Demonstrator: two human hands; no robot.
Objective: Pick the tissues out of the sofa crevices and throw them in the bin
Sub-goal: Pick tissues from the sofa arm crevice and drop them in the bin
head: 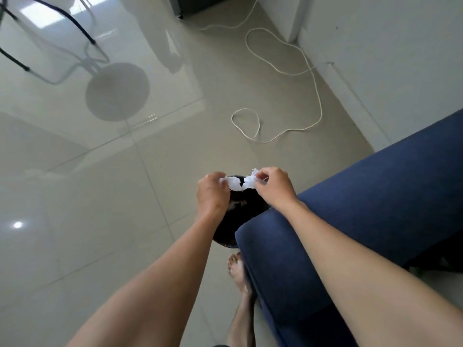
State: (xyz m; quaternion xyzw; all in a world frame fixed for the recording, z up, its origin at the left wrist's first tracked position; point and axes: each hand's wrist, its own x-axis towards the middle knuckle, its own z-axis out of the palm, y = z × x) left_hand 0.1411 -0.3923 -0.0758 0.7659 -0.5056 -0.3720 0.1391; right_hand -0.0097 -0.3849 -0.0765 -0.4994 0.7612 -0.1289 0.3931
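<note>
Both my hands are stretched out over a black bin (pixel 226 231) that stands on the floor beside the blue sofa arm (pixel 333 221). My left hand (pixel 211 194) pinches one end of a white tissue (pixel 238 184). My right hand (pixel 274 187) pinches the other end. The tissue is stretched between them and looks torn in the middle, right above the bin's mouth. A few pale scraps lie inside the bin (pixel 236 204). My hands hide much of the bin's rim.
A white cable (pixel 288 96) loops over the grey tiled floor ahead. Chair legs (pixel 82 33) stand at far left, a dark cabinet (pixel 200 6) at the top, a white wall (pixel 388 58) on the right. My bare foot (pixel 238 274) is beside the sofa.
</note>
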